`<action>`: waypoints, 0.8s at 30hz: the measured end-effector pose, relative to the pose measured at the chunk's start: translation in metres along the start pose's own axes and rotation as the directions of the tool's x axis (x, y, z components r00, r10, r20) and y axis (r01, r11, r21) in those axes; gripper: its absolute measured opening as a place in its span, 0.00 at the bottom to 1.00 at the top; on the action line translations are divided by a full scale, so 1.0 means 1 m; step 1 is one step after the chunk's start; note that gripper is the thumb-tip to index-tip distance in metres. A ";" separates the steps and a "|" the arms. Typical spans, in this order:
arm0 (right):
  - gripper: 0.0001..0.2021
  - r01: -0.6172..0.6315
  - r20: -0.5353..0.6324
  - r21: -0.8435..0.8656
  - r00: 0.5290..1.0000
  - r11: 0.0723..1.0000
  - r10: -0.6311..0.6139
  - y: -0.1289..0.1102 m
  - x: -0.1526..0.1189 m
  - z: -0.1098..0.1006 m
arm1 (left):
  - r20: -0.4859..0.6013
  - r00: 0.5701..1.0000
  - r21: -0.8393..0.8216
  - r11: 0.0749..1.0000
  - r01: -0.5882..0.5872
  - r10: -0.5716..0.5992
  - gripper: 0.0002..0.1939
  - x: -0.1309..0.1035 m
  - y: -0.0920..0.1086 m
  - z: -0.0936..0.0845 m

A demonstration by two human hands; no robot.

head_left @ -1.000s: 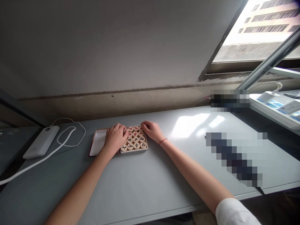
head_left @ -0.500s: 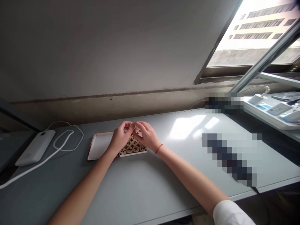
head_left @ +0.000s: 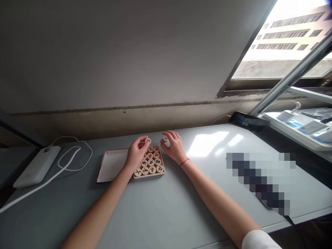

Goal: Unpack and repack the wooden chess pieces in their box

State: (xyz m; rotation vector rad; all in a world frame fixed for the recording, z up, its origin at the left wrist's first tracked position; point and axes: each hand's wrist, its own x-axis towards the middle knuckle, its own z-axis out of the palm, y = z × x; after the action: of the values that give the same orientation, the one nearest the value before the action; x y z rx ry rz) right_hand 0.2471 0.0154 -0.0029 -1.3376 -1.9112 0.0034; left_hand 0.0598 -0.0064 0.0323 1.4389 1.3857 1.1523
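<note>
A Chinese chess piece (head_left: 147,140), round and pale with red marks, is pinched by my left hand (head_left: 136,152) above the far left corner of the box. To the right, my right hand (head_left: 174,145) has its thumb and fingers closed round another red-marked Chinese chess piece (head_left: 165,138), just beyond the box's far right corner. Below and between them, the open box (head_left: 149,176) holds rows of pieces, black-marked in front and red-marked farther back. My left hand hides part of its left side. Beside it lies the white-lined lid (head_left: 111,166).
At the left lies a white power bank (head_left: 38,166) with a white cable (head_left: 62,169). A phone (head_left: 246,121) leans at the back right near a shelf of white boxes (head_left: 303,126). A blurred-out dark object (head_left: 259,183) lies on the grey table (head_left: 155,214).
My hands have moved apart: the right one has gone right, off the box, with a piece. My left hand stays over the box holding a piece. More rows now show.
</note>
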 end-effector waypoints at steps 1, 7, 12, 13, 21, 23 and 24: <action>0.15 0.103 -0.005 0.051 0.995 0.993 -0.103 -0.008 -0.001 -0.001 | 0.024 1.000 -0.005 1.000 0.013 -0.013 0.19 -0.001 -0.001 0.002; 0.10 0.262 0.026 0.225 0.961 0.938 -0.275 -0.033 -0.003 -0.002 | 0.072 0.997 0.014 1.000 -0.014 0.013 0.18 -0.001 -0.004 0.004; 0.08 0.006 -0.088 0.157 0.996 0.988 0.008 -0.002 0.002 0.000 | 0.086 0.972 0.457 0.858 -0.234 0.218 0.13 0.004 0.000 -0.015; 0.08 -0.048 -0.080 0.117 0.995 0.992 0.058 0.004 0.002 0.000 | 0.101 0.963 0.547 0.794 -0.265 0.251 0.13 0.005 -0.001 -0.020; 0.07 -0.188 0.129 -0.064 0.972 0.980 0.195 0.022 0.001 0.007 | 0.182 0.982 0.798 0.577 -0.175 0.047 0.18 0.014 -0.019 -0.036; 0.08 -0.190 0.136 -0.062 0.971 0.980 0.196 0.023 0.001 0.009 | 0.196 0.980 0.794 0.580 -0.179 0.034 0.18 0.014 -0.019 -0.038; 0.08 -0.189 0.139 -0.052 0.971 0.980 0.195 0.024 0.001 0.009 | 0.201 0.979 0.794 0.581 -0.181 0.030 0.18 0.015 -0.019 -0.039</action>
State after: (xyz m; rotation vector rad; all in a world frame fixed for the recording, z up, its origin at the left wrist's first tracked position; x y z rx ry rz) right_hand 0.2605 0.0310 -0.0187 -1.5820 -1.8993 0.1642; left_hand 0.0168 0.0080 0.0252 2.2212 1.8298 0.3846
